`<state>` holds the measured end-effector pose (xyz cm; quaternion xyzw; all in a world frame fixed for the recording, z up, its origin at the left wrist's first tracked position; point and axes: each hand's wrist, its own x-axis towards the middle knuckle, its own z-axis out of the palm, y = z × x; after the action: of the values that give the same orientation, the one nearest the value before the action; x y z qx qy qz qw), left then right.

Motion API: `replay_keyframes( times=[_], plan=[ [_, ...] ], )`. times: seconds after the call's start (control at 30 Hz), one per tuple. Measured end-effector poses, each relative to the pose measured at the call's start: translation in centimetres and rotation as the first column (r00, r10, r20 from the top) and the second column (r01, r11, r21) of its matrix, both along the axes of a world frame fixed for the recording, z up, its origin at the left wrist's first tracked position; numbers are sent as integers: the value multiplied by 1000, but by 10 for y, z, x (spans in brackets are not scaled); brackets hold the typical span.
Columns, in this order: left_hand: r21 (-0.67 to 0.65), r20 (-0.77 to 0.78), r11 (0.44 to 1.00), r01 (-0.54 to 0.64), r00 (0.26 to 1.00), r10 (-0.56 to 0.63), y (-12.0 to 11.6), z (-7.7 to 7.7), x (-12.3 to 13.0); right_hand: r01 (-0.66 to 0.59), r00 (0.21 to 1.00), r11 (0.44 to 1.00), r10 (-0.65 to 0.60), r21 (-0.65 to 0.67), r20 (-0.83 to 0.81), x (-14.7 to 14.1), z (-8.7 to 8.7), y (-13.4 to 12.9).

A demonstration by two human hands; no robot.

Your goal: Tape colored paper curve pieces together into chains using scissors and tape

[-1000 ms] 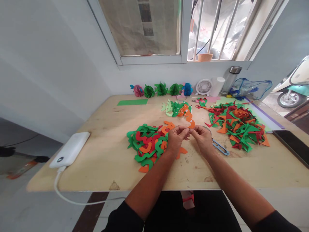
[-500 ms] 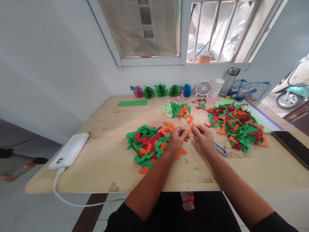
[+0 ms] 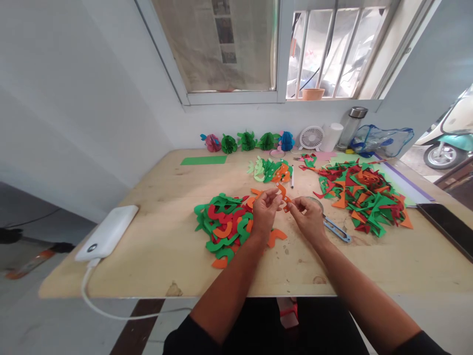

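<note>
An orange paper cutout (image 3: 283,191) with small white squares on it is held up between my two hands, just above the table. My left hand (image 3: 265,209) is closed, its thumb and fingertips pinching near the cutout's left side. From the other side, my right hand (image 3: 309,215) grips the lower right edge of the same piece between thumb and finger. Left of my hands lies a heap of curved green, red and orange paper cutouts (image 3: 225,222). Beyond them are green and orange cutouts (image 3: 271,169) with white squares, beside a pen (image 3: 292,176).
A light-blue craft knife (image 3: 337,230) lies right of my right hand. Paper scraps (image 3: 369,192) are heaped further right, near a phone (image 3: 449,227). Folded paper figures (image 3: 247,141) and a small fan (image 3: 311,138) line the wall. A power bank (image 3: 107,232) sits at left.
The orange cutout has come nearer to me and slightly left, uncovering the pen. My left hand has risen from below the piece to its left side.
</note>
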<state>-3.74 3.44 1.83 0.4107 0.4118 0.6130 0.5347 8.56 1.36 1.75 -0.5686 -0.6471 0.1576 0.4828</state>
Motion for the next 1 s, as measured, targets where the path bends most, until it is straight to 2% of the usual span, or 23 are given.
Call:
replay_keyframes(
  times=[0.17, 0.3, 0.57, 0.67, 0.77, 0.87, 1.0],
  plan=[
    [-19, 8, 998, 63, 998, -63, 1, -4, 1, 19, 990, 993, -34, 113, 135, -1, -2, -1],
    [-58, 1, 997, 43, 999, -43, 2, -6, 1, -15, 975, 982, -27, 187, 222, -1, -5, -1],
    [-70, -14, 997, 33, 999, -35, 2, -5, 1, -54, 964, 977, -3, 208, 265, -3, -7, -1],
    [-67, -5, 997, 31, 999, -31, 2, -5, 0, -72, 974, 982, 33, 173, 222, -4, -4, -2],
    [5, -49, 1000, 30, 998, -30, 3, -7, 0, -52, 992, 991, 37, 124, 120, -2, -1, -1],
    [108, -149, 989, 97, 986, -80, 2, -11, 1, -7, 1000, 998, 7, 64, -7, 2, 1, 1],
    [154, -259, 969, 194, 954, -150, -2, -15, 4, -47, 986, 998, 41, -31, -165, 5, 2, 4]
  ],
)
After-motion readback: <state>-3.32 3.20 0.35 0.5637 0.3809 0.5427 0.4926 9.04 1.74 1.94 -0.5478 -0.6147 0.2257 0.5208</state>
